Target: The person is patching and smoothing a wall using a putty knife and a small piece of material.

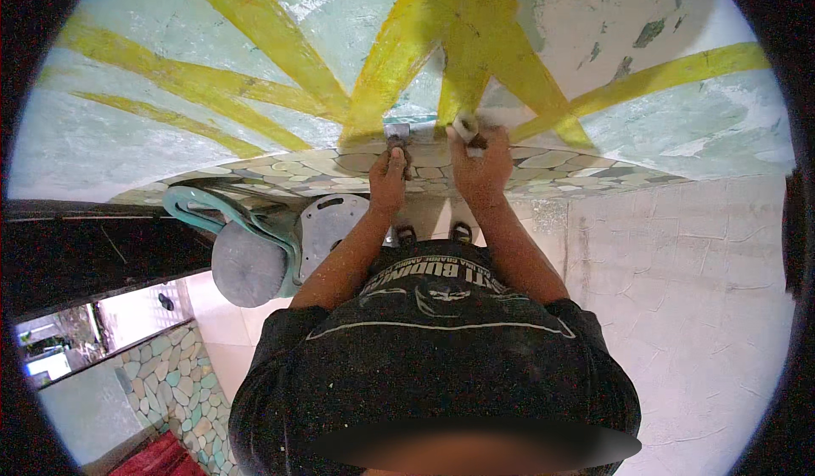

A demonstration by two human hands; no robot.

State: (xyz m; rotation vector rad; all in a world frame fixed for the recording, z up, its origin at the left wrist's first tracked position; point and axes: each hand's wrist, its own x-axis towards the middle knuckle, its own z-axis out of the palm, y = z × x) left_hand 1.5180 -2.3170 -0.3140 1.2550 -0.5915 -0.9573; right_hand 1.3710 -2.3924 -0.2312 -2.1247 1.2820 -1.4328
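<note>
My left hand [388, 185] is closed around the dark handle of a scraper [396, 129], thumb along the handle. Its flat metal blade is up against the painted wall [314, 17], just above the pebble-tile band. A little to the right, my right hand [481, 174] is closed on a small whitish roll-shaped thing [465, 124], held close to the wall. That thing is slightly blurred and partly covered by fingers, so its exact kind does not show. Yellow bands [475, 26] cross the pale green and white wall surface above both hands.
Left of my legs stand a teal plastic chair [191, 202], a round grey seat [246, 264] and a pale stool top with a slot [327, 225]. The pebble-tile band [356, 163] runs along the wall's lower part. A textured white wall [679, 306] rises at right.
</note>
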